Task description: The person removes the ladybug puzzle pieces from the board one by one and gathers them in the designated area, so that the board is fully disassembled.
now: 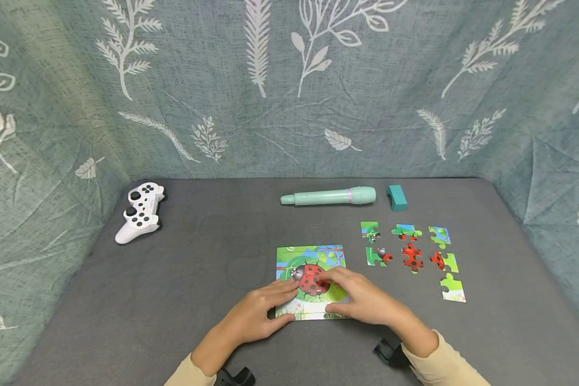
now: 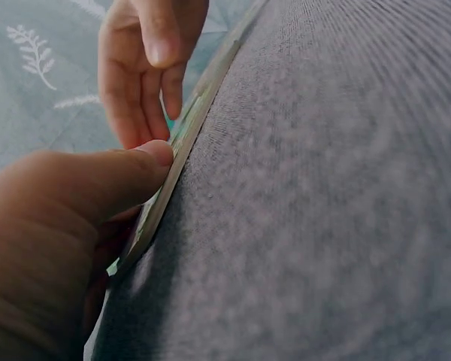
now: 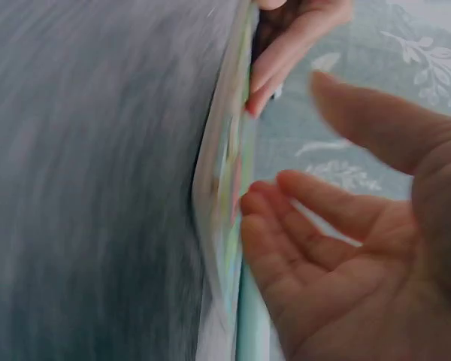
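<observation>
A flat puzzle board point(image 1: 335, 257) with a ladybug picture lies on the dark grey table in the head view. The left hand point(image 1: 258, 311) rests over its left side, fingers stretched onto the picture. In the left wrist view its thumb point(image 2: 154, 154) presses on the board's near edge. Over the right side, the right hand point(image 1: 366, 297) has its fingertips at the ladybug's body. The right wrist view shows that thumb point(image 3: 361, 113) apart from the board and the fingers loosely bent, with nothing pinched between them.
Several loose puzzle pieces point(image 1: 412, 257) lie in rows to the right of the board. Behind it lie a mint-green microphone point(image 1: 328, 197) and a teal block point(image 1: 396, 198). A white game controller point(image 1: 141, 213) is at the far left. Patterned cloth point(image 1: 280, 128) hangs around the table.
</observation>
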`<state>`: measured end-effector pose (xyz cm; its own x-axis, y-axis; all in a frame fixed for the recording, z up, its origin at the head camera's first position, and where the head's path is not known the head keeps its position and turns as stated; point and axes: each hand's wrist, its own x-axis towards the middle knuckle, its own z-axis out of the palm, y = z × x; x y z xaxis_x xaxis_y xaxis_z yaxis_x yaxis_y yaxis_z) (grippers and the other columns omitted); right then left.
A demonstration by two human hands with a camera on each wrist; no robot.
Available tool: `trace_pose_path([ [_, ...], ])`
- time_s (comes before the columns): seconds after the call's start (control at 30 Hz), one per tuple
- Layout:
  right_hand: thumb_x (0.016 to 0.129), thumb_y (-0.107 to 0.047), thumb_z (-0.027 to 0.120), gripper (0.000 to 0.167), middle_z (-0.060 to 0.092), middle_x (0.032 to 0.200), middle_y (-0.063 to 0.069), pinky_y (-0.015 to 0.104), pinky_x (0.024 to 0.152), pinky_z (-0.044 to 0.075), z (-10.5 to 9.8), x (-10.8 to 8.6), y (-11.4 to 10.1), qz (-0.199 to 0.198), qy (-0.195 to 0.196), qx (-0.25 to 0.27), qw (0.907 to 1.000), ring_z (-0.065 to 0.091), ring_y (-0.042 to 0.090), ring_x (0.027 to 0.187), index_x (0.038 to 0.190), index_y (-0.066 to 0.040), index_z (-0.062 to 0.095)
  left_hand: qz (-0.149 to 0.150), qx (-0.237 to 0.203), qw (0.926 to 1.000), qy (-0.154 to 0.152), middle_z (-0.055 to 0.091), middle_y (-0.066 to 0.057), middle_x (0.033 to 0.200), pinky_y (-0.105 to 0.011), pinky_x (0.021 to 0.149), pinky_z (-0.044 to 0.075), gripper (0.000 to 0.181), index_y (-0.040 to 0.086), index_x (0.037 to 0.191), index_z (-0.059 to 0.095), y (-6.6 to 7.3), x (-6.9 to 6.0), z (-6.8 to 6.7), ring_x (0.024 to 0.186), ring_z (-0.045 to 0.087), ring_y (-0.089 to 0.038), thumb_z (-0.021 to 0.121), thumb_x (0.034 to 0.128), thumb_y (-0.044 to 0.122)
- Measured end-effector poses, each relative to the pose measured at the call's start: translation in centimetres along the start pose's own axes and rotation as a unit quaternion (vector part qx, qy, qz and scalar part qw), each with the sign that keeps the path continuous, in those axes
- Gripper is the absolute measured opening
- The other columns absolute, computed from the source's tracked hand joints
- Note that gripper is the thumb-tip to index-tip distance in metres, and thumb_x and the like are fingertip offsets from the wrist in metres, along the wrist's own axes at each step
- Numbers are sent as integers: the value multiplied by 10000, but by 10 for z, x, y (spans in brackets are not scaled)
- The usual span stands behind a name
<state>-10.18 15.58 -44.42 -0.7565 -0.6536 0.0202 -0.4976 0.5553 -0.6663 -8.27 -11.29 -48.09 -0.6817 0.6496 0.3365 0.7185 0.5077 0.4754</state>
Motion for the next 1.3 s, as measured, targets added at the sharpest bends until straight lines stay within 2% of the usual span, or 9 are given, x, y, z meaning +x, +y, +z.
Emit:
trace_pose_path([
  [0.3, 809, -300, 750, 512, 555, 1247, 11, 383, 1000, 471, 14, 0, 7, -270, 170, -202, 9993, 523, 168, 1165, 1242, -87, 576, -202, -136, 9996, -141, 579, -44, 1337, -400, 1053, 463, 486, 51, 1277, 607, 2, 0, -2, 1248, 537, -243, 685, 876, 314],
  [0.6, 800, -194, 758, 391, 516, 1300, 32, 423, 1004, 464, 19, -1, 6, -252, 223, -225, 9992, 484, 216, 1221, 1147, -87, 613, -230, -137, 9995, -174, 576, -37, 1341, -404, 1059, 456, 487, 61, 1287, 600, 1, 0, -1, 1255, 531, -244, 678, 881, 318],
  [0.8, 787, -183, 768, 381, 520, 1281, 28, 429, 1005, 460, 21, -1, 5, -179, 281, -198, 9992, 485, 214, 1215, 1125, -99, 614, -166, -112, 9997, -140, 583, -39, 1333, -400, 1049, 467, 487, 60, 1283, 604, 0, 0, 0, 1245, 540, -244, 686, 875, 313],
  [0.93, 783, -174, 772, 390, 542, 1230, 6, 409, 995, 469, 22, -1, 5, -181, 315, -165, 9992, 508, 182, 1170, 1127, -111, 602, -143, -138, 9997, -127, 587, -46, 1327, -399, 1045, 470, 485, 55, 1280, 606, 0, 0, 0, 1242, 543, -246, 684, 877, 313],
  [1.1, 785, -159, 773, 389, 571, 1129, -34, 345, 922, 505, 23, 0, 4, -208, 395, -144, 9989, 549, 119, 1039, 1117, -127, 572, -114, -163, 9998, -99, 589, -50, 1324, -394, 1052, 465, 486, 49, 1273, 610, 0, 1, -1, 1244, 541, -246, 691, 871, 310],
  [1.3, 793, -165, 765, 367, 581, 1091, -28, 318, 868, 523, 25, 0, 1, -153, 514, -243, 9983, 562, 112, 981, 1107, -120, 580, -94, -101, 9998, -123, 583, -48, 1332, -390, 1053, 464, 475, 44, 1258, 620, 0, 0, -1, 1248, 537, -246, 692, 870, 307],
])
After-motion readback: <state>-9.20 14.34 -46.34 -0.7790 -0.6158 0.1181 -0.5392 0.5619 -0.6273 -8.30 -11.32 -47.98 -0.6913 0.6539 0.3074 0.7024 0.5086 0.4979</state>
